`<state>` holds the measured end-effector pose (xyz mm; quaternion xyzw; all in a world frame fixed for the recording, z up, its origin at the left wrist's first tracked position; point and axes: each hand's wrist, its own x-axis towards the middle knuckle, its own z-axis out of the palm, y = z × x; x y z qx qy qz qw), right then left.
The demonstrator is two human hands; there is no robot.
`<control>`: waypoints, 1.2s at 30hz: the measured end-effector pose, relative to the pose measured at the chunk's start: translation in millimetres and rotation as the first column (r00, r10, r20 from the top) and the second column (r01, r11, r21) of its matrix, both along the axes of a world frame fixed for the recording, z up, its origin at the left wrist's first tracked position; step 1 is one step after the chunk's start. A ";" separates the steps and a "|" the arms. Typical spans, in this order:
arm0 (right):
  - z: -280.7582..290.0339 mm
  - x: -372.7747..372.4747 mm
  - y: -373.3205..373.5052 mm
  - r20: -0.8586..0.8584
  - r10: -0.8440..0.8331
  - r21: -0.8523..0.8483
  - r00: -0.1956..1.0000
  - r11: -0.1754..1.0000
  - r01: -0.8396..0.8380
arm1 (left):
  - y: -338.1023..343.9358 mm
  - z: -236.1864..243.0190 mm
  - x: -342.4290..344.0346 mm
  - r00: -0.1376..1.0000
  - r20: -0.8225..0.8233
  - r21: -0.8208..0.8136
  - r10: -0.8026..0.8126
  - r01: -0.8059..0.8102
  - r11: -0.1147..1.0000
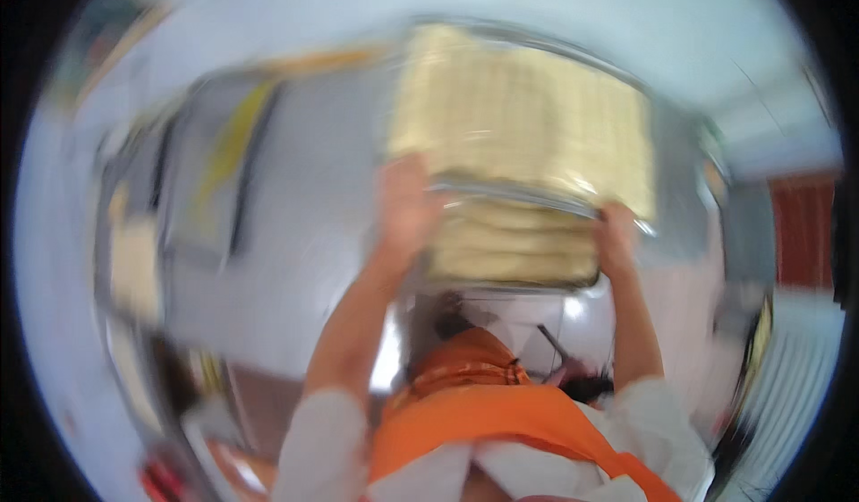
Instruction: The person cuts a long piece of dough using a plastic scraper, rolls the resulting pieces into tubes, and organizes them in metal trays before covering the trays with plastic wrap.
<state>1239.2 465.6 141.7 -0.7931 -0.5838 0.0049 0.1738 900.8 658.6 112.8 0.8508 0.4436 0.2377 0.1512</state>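
Two batches of pale yellow rolls or strips lie before me, blurred by motion. The larger one, a wide ridged yellow slab (pixel 523 113) in a metal-edged tray, rests on the grey table. Closer to my body is a smaller tray of yellow rolls (pixel 514 244), its rolls lying crosswise in rows. At its left far corner my left hand (pixel 407 202) is closed on the rim, the thumb reaching inward. My right hand (pixel 617 236) grips the opposite corner. The near tray sits at or over the table's front edge. Most fingertips are hidden or smeared.
Grey table surface (pixel 313 162) stretches to the left. On it lies a grey tray (pixel 210 166) with a yellow streak. A pale block (pixel 134 265) stands at the far left edge. My orange apron (pixel 501 417) is just below the near tray. A red-brown panel (pixel 803 229) stands at right.
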 end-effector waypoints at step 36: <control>-34.2 -639.5 -111.5 -0.280 0.940 -0.223 0.196 0.135 -0.965 | -710.1 -62.2 -575.3 -0.131 -0.715 -0.545 0.687 -0.510 -0.665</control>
